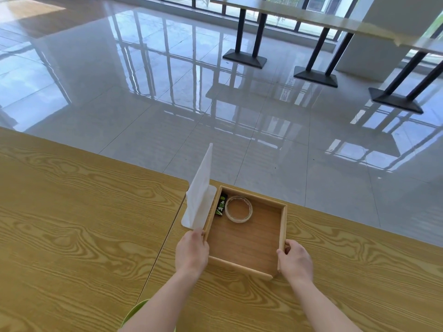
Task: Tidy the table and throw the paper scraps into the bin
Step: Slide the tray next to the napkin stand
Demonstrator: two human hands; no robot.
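The left hand [191,252] and right hand [296,261] curl their fingers round the side walls of the wooden tray [249,238], near the table's [72,224] far edge. Pushing it forward risks tipping it off, or toppling the white stand [200,195] beside its left wall. No paper scraps show.

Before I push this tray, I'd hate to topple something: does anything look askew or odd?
Yes: the white stand appears to lean beside the wooden tray's left wall and might tip. The tape roll and black tube lie in its far left corner; nothing spilled.
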